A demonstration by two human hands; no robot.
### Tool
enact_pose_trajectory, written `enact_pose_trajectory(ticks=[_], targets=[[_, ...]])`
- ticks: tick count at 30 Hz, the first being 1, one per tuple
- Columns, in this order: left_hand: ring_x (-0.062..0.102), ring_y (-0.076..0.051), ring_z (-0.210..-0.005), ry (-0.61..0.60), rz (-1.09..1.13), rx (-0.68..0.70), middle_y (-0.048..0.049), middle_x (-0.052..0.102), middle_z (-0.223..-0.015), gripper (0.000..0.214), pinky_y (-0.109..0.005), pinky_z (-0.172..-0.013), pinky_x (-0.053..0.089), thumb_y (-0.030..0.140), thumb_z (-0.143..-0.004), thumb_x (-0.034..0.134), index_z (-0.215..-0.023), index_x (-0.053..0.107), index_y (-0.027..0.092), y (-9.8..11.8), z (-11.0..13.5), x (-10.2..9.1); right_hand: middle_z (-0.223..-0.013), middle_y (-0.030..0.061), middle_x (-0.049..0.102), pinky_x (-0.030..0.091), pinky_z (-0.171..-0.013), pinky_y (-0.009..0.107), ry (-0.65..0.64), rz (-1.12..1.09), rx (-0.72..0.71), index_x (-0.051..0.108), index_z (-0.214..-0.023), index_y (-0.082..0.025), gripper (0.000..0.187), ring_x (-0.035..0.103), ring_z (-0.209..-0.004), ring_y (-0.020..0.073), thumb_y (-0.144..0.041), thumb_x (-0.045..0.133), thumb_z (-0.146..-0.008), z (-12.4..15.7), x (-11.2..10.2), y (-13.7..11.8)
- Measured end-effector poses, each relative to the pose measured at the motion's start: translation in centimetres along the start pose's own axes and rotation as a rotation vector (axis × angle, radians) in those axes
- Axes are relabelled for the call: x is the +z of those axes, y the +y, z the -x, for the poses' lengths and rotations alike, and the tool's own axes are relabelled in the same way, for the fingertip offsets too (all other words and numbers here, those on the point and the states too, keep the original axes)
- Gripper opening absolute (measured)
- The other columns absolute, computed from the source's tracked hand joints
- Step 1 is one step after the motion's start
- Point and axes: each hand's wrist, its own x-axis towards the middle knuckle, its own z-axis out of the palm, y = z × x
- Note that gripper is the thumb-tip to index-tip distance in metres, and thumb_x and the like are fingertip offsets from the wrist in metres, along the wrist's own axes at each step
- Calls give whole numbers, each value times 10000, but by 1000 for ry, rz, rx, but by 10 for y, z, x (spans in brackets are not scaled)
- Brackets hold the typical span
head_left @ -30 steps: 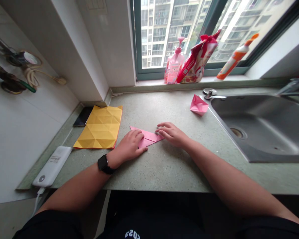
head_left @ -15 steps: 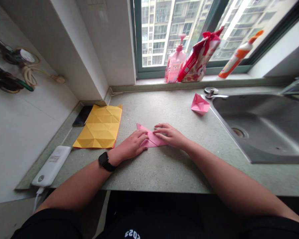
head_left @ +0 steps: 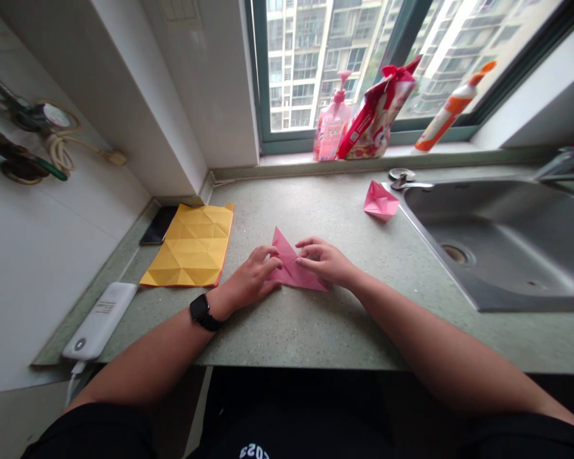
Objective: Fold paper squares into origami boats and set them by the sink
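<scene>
Pink paper (head_left: 294, 274), a creased triangle, tip raised, pinched by left hand (head_left: 249, 279) and right hand (head_left: 326, 261).

Matt pink paper (head_left: 294, 273), thin, sharply creased. Yellow sheet (head_left: 194, 245) likewise matt paper, ridged with fold lines. Speckled stone-like counter (head_left: 316, 322), smooth, dull sheen. Brushed metal sink (head_left: 511, 268), satin. Smooth white plastic power bank (head_left: 100, 319); glossy black phone (head_left: 159, 224). Shiny printed bag (head_left: 375, 118); translucent pink plastic bottle (head_left: 332, 131).
</scene>
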Motion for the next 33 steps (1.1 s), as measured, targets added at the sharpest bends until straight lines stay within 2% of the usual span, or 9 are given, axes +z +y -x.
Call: enact_pose_trajectory(ticks=[4, 7, 13, 18, 20, 22, 27, 30, 33], targets=[[551, -356, -1447, 168, -41, -86, -195, 547, -1512, 472, -603, -1216, 518, 302, -1064, 687, -1497, 514, 226, 0, -1, -2, -1279, 110, 730, 523, -1154, 565, 246, 3, -58, 786, -811, -258, 267, 679, -1269, 318, -482, 771, -957, 1, -2, -4], [525, -362, -1517, 187, -19, -146, -207, 538, -1594, 651, -607, -1259, 483, 353, -1089, 657, -1663, 376, 228, 1, -3, -1, -1376, 120, 693, 509, -1181, 608, 379, 39, -156, 800, -852, -268, 252, 634, -1367, 341, -484, 766, -977, 4, 0, -13], [600, -373, -1469, 123, 134, -263, -216, 609, -1578, 746, -602, -1227, 516, 467, -1088, 658, -1723, 363, 211, 5, -4, 2, -1436, 92, 654, 621, -1084, 569, 371, 133, -431, 825, -950, -302, 97, 642, -1386, 312, -336, 757, -1011, 12, 13, -30], [661, -370, -1371, 140, 418, -389, -229, 581, -1583, 905, -495, -987, 669, 556, -1036, 719, -1761, 287, 226, 10, -7, 1, -1468, 87, 649, 650, -1022, 543, 425, 342, -593, 834, -950, -307, 99, 673, -1317, 305, -246, 776, -1002, 14, 18, -36], [661, -367, -1361, 171, 533, -447, -237, 544, -1604, 954, -461, -933, 686, 584, -1012, 747, -1760, 274, 229, 11, -10, 0, -1450, 83, 668, 651, -1006, 537, 432, 422, -612, 837, -939, -309, 99, 692, -1260, 301, -242, 788, -993, 15, 19, -39], [650, -369, -1370, 198, 618, -481, -233, 544, -1595, 955, -459, -945, 687, 597, -986, 780, -1736, 318, 229, 12, -12, 1, -1447, 74, 677, 646, -1009, 534, 411, 474, -620, 842, -947, -318, 103, 692, -1238, 296, -242, 790, -993, 15, 20, -42], [661, -350, -1351, 243, 696, -472, -203, 615, -1517, 822, -468, -1013, 671, 529, -979, 813, -1646, 443, 224, 12, -14, 3, -1490, 76, 647, 598, -1095, 577, 372, 485, -637, 851, -1024, -339, 103, 617, -1360, 324, -256, 802, -986, 16, 25, -47], [659, -329, -1368, 257, 671, -434, -189, 591, -1557, 782, -465, -1061, 652, 425, -1003, 787, -1667, 416, 242, 10, -12, 3, -1550, 71, 612, 557, -1150, 621, 337, 421, -569, 833, -1082, -343, 113, 580, -1424, 337, -289, 779, -999, 17, 24, -46], [656, -328, -1386, 236, 637, -379, -188, 544, -1620, 774, -476, -1085, 645, 339, -1011, 737, -1694, 382, 254, 5, -10, 1, -1519, 109, 640, 550, -1163, 628, 337, 307, -429, 775, -1185, -315, 180, 611, -1406, 342, -328, 741, -1009, 15, 20, -42]])
